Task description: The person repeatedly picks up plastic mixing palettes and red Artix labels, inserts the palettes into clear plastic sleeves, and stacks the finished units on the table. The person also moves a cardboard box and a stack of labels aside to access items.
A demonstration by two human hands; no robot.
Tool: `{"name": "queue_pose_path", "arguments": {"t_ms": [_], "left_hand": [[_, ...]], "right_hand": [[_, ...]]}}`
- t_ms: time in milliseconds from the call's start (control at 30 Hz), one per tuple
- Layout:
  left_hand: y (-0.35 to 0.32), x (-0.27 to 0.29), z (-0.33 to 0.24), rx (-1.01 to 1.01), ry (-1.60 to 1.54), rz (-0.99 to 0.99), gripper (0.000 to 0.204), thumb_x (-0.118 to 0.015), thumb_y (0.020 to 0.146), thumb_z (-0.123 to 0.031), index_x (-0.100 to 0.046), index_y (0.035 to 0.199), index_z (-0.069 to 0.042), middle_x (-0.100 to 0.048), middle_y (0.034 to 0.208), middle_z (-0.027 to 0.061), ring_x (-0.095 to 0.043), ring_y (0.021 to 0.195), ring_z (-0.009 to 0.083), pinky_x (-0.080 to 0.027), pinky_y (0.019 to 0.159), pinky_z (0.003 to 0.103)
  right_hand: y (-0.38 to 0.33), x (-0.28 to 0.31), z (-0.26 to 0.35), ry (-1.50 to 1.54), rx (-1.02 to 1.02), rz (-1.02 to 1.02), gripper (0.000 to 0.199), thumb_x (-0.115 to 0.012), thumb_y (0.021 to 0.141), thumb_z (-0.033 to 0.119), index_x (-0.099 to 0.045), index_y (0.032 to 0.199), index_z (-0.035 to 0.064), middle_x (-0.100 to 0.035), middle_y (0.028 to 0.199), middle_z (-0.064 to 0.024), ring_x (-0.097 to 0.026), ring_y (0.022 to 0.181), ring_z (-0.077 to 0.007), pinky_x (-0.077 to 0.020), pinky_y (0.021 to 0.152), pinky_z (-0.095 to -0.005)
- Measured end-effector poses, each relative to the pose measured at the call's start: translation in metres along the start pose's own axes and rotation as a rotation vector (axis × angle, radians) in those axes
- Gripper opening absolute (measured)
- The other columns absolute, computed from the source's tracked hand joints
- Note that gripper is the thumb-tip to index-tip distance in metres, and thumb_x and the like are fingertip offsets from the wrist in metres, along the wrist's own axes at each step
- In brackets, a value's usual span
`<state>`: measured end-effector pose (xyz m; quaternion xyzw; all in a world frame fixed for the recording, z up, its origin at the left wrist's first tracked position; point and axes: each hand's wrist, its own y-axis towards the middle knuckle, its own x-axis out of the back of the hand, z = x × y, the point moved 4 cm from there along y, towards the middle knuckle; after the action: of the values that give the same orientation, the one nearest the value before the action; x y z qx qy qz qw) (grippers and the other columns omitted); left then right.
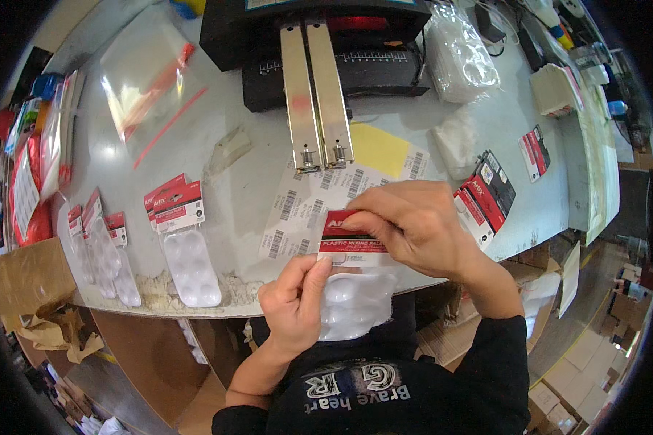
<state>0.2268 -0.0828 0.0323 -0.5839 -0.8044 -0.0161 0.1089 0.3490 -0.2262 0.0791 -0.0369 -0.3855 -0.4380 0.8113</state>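
In front of me, over the table's near edge, I hold a white plastic mixing palette (355,308) with a red, black and white header card (334,243) at its top. The thumb and fingers of my left hand (294,301) pinch the card's lower left corner, next to the palette. My right hand (421,232) grips the card's upper right part between thumb and curled fingers, covering that corner. Behind the card lies a sheet of barcode stickers (286,217), with a yellow piece (377,148) at its far end.
A black machine (228,36) with two metal arms (301,94) stands at the back. Carded palettes (190,268) lie to the left, more (109,254) beyond them. Red header cards (486,196) are at the right. Clear bags (141,80) lie back left; cardboard boxes (134,355) stand below.
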Motion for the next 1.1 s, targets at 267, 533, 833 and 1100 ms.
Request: {"name": "queue_pose_path", "arguments": {"t_ms": [267, 533, 833, 1100], "left_hand": [[0.008, 0.016, 0.011, 0.073, -0.095, -0.184, 0.019, -0.053, 0.095, -0.011, -0.063, 0.094, 0.005, -0.067, 0.075, 0.0062, -0.056, 0.069, 0.0062, -0.045, 0.063, 0.021], [0.011, 0.017, 0.008, 0.039, -0.032, -0.178, 0.020, -0.051, 0.096, -0.010, -0.062, 0.095, 0.006, -0.067, 0.077, 0.0064, -0.056, 0.070, 0.0070, -0.045, 0.063, 0.022], [0.013, 0.016, 0.011, 0.004, -0.010, -0.225, 0.019, -0.050, 0.096, -0.009, -0.062, 0.092, 0.006, -0.064, 0.075, 0.0079, -0.054, 0.068, 0.0073, -0.044, 0.062, 0.022], [0.013, 0.015, 0.005, 0.100, 0.061, -0.090, 0.019, -0.045, 0.098, -0.014, -0.051, 0.089, 0.002, -0.054, 0.074, 0.0068, -0.047, 0.070, 0.0099, -0.042, 0.066, 0.027]], "right_hand": [[-0.048, -0.001, -0.019, 0.598, -0.722, 0.155, 0.016, -0.067, 0.086, 0.009, -0.068, 0.092, -0.0061, -0.067, 0.074, -0.0119, -0.062, 0.058, -0.0114, -0.0486, 0.052, -0.0235], [-0.057, -0.009, -0.023, 0.700, -0.710, 0.134, 0.015, -0.065, 0.087, 0.008, -0.069, 0.092, -0.0063, -0.067, 0.075, -0.0111, -0.063, 0.059, -0.0109, -0.0457, 0.050, -0.0213], [-0.061, -0.016, -0.024, 0.712, -0.651, 0.030, 0.011, -0.064, 0.085, 0.003, -0.069, 0.085, -0.0063, -0.064, 0.069, -0.0097, -0.062, 0.055, -0.0112, -0.0424, 0.045, -0.0198], [-0.060, -0.036, -0.031, 0.972, -0.930, 0.029, 0.012, -0.064, 0.084, 0.008, -0.059, 0.078, -0.0007, -0.058, 0.064, -0.0031, -0.052, 0.050, -0.0074, -0.0394, 0.044, -0.0208]]}}
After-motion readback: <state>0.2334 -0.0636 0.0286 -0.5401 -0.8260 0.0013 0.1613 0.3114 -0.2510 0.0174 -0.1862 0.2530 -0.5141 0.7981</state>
